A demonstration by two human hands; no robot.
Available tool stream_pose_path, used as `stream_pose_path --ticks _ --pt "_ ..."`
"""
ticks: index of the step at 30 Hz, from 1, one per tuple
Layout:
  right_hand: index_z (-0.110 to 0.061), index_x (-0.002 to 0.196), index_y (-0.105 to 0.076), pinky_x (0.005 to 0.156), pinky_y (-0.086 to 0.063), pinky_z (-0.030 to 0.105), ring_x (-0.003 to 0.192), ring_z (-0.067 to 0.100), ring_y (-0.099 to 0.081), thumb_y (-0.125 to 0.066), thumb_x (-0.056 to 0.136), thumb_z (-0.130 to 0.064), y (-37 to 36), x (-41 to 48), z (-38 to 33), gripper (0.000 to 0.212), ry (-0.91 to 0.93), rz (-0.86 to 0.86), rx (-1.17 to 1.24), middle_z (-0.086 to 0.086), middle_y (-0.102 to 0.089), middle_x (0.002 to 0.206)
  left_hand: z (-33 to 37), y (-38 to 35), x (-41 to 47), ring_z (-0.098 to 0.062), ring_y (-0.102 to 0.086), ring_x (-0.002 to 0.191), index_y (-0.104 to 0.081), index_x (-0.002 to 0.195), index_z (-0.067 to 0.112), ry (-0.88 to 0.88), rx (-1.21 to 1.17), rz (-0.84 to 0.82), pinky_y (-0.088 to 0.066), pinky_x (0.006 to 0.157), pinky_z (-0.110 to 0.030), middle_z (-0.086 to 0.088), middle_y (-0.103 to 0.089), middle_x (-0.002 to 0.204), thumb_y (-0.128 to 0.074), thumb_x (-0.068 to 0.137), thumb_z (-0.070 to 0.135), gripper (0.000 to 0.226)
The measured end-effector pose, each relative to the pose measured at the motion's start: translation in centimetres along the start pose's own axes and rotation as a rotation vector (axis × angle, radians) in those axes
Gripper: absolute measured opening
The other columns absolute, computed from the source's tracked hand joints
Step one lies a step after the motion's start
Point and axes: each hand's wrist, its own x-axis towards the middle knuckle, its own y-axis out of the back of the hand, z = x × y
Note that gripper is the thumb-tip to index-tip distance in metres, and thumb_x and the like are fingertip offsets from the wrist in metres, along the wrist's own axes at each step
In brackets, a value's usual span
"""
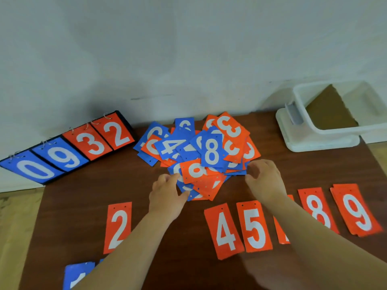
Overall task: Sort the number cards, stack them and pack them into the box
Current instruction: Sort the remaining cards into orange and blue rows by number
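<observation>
A loose pile of red and blue number cards [201, 155] lies at the middle back of the brown table [73, 206]. My left hand [167, 195] touches the pile's near left edge, fingers curled at the cards. My right hand [265, 181] reaches to the pile's right edge with fingers bent; whether it pinches a card is unclear. Sorted red cards lie in a row near me: a 2 [118, 227], a 4 [224, 230], a 5 [254, 226], one card [281, 233] mostly hidden by my right arm, an 8 [317, 208] and a 9 [356, 209]. A blue 1 card [77, 276] lies at the near left.
A white plastic box [326, 130] stands open on its lid at the back right corner. A flip scoreboard [67, 147] showing 0 9 3 2 leans at the back left, partly off the table. A pale wall runs behind.
</observation>
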Motion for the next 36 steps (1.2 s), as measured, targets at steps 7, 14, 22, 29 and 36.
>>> stream_pose_path --ticks 7,14,22,29,36 --pt "-0.012 0.122 -0.067 0.105 -0.045 0.044 0.122 0.034 -0.054 -0.069 0.089 -0.024 0.4 10.4 -1.1 0.036 0.018 0.019 -0.048 0.015 -0.058 0.130 2.6 -1.1 6.7 -0.025 -0.037 0.140 -0.037 0.147 0.029 -0.049 0.129 -0.026 -0.044 0.108 -0.047 0.002 -0.038 0.151 -0.072 0.087 0.053 0.074" --pt "-0.023 0.133 -0.055 0.105 -0.041 0.045 0.130 0.033 -0.045 -0.066 0.085 -0.056 -3.6 17.9 -2.1 0.059 -0.037 -0.044 -0.210 0.007 -0.049 0.142 2.1 -2.9 9.5 -0.023 -0.032 0.139 -0.033 0.145 0.032 -0.087 0.197 -0.109 -0.038 0.111 -0.042 0.001 -0.035 0.147 -0.073 0.084 0.053 0.076" --pt "-0.029 0.129 -0.060 0.100 -0.043 0.038 0.125 0.030 -0.049 -0.075 0.082 -0.052 -4.7 17.6 -0.8 0.054 -0.159 0.074 -0.099 0.006 -0.050 0.136 1.8 -3.0 9.6 -0.020 -0.039 0.129 -0.040 0.138 0.035 -0.085 0.131 -0.060 -0.039 0.108 -0.040 0.003 -0.041 0.132 -0.079 0.081 0.048 0.070" --pt "-0.022 0.119 -0.067 0.084 -0.047 0.032 0.105 0.029 -0.063 -0.062 0.088 -0.013 -2.0 14.4 1.2 0.033 -0.187 0.231 0.118 0.009 -0.062 0.123 1.0 -2.4 7.0 -0.010 -0.058 0.117 -0.060 0.125 0.033 0.033 -0.275 -0.027 -0.055 0.094 -0.034 0.011 -0.060 0.123 -0.066 0.097 0.021 0.032" --pt "-0.027 0.109 -0.068 0.084 -0.048 0.029 0.093 0.011 -0.062 -0.062 0.092 -0.019 2.2 7.2 -0.3 0.019 -0.136 0.333 0.384 -0.012 -0.067 0.098 -1.3 1.9 2.6 -0.012 -0.063 0.104 -0.060 0.124 0.034 0.273 -0.566 0.156 -0.053 0.075 -0.025 0.008 -0.063 0.116 -0.065 0.097 0.025 0.029"
